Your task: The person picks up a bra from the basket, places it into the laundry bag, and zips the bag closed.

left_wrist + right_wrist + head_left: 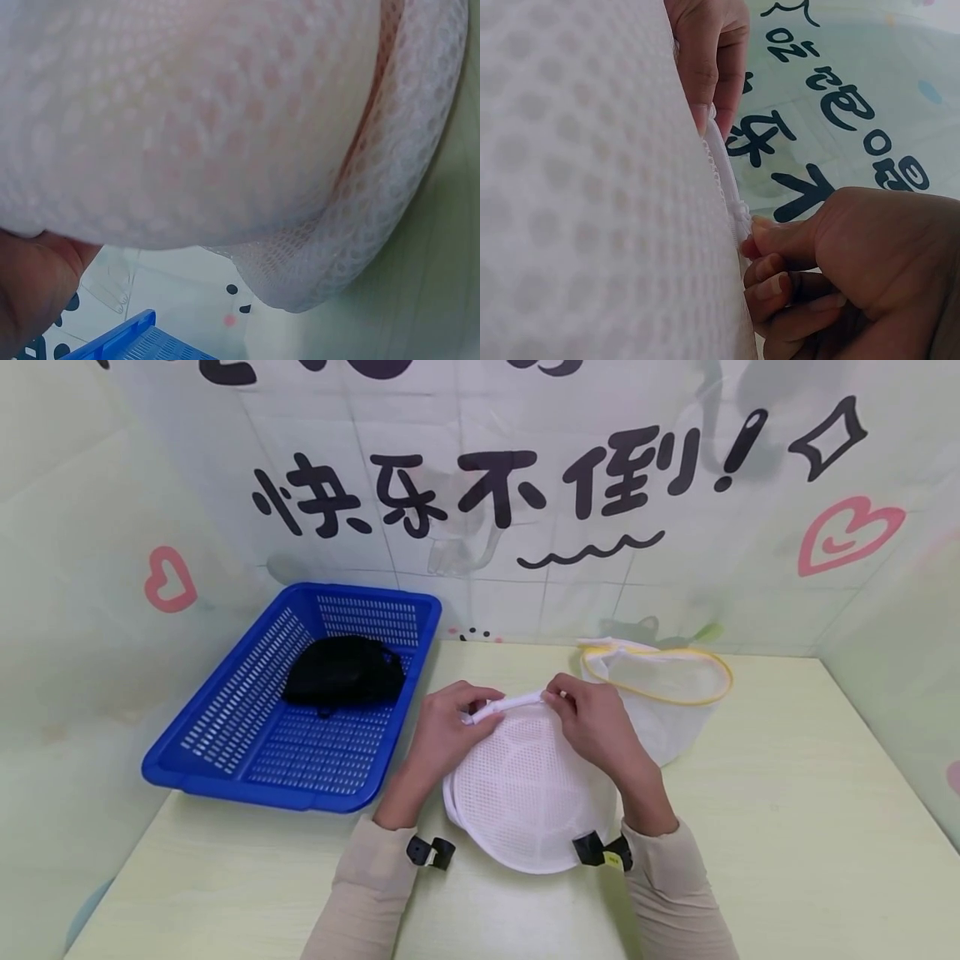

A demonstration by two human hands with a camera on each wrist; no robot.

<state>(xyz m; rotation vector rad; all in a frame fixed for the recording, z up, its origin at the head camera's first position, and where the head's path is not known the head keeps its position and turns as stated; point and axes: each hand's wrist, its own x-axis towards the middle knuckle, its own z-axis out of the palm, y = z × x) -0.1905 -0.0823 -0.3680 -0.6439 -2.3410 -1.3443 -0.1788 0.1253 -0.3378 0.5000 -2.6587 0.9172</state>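
A round white mesh laundry bag (532, 802) is held up above the table in the head view, its flat face toward me. My left hand (450, 722) pinches the left part of the bag's white top edge between thumb and fingers. On the right, my right hand (600, 727) pinches the same edge. The right wrist view shows a zipper (721, 161) along that edge, stretched between the fingertips of both hands. Mesh (225, 135) fills most of the left wrist view, and only part of the left hand (37, 292) shows there.
A blue plastic basket (262, 799) stands on the left with a black folded cloth item (337, 672) inside. Behind my right hand is a white mesh bag with a yellow rim (667, 727). A printed sheet (480, 560) covers the wall behind the pale table (787, 827).
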